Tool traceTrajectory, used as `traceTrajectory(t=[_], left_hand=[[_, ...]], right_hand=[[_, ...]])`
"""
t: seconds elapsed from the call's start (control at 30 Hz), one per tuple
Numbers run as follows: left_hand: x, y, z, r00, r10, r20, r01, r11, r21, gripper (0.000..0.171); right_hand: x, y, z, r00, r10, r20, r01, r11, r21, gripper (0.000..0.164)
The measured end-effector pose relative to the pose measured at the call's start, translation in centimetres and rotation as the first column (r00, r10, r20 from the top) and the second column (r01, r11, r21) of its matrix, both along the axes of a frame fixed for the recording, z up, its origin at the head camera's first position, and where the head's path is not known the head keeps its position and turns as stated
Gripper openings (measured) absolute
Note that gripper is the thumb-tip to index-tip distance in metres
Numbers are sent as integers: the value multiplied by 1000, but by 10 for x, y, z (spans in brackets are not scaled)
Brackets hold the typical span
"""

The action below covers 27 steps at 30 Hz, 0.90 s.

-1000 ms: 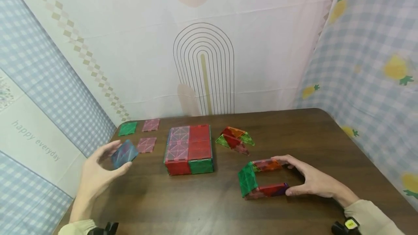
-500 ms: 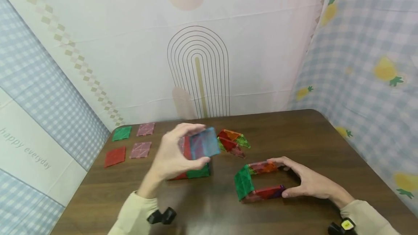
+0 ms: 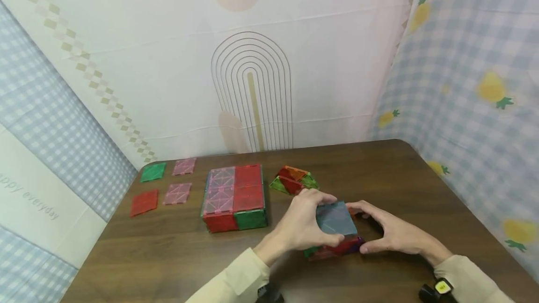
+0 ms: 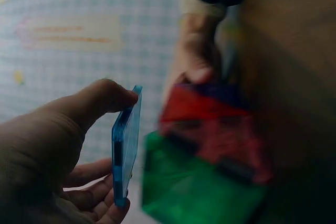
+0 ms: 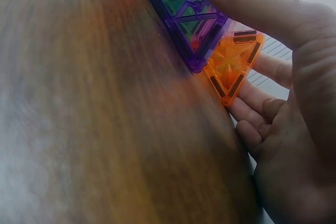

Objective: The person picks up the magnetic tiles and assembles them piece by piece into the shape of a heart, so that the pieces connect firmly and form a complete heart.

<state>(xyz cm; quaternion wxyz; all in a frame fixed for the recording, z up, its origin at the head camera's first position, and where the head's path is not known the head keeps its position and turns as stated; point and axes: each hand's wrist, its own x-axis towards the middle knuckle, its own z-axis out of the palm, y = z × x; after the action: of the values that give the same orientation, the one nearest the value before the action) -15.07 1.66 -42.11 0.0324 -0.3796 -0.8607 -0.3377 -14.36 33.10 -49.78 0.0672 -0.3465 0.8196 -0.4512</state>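
My left hand (image 3: pixel 300 222) pinches a blue square magnetic tile (image 3: pixel 336 219) by its opposite edges. The tile lies nearly flat over the three-sided magnetic-tile frame (image 3: pixel 342 248), overlapping most of it in the head view. A green end panel (image 4: pixel 199 182) of this frame shows in the left wrist view. Standing on the table, the frame has its two side walls between the thumb and fingers of my right hand (image 3: pixel 396 234). That thumb rests on a purple triangle tile (image 5: pixel 197 62), and the fingers are behind an orange triangle tile (image 5: pixel 231 61).
A closed box of magnetic tiles (image 3: pixel 248 195) stands mid-table. Left of it lie flat a red square (image 3: pixel 144 202), a green square (image 3: pixel 153 172) and two pink squares (image 3: pixel 177 193). Behind my left hand is a group of joined triangle tiles (image 3: pixel 290 179). Patterned cloth surrounds the table.
My left hand has carried the blue tile from the table's left side, across the box, to above the frame. The right hand has stayed at the frame.
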Motion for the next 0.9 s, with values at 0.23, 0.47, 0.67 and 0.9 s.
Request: traceTrajectory(t=[0.23,0.47,0.67,0.9], left_hand=[[1,4,-14,1000,3,-26,-4,999,-42,72],[2,3,-17,999,-12,-41,9,997,-73,77],[1,4,-21,999,-39,-34,37,998,-49,80],[-2,-7,-9,995,-26,-97,27,1000,9,93]], right_hand=[[0,-3,3,1000,11,-20,-11,1000,2,92],[0,-1,-1,1000,-1,-23,1,1000,26,92],[0,0,-1,1000,-10,-13,11,1000,23,90],[0,0,0,1000,-16,-4,16,999,29,89]])
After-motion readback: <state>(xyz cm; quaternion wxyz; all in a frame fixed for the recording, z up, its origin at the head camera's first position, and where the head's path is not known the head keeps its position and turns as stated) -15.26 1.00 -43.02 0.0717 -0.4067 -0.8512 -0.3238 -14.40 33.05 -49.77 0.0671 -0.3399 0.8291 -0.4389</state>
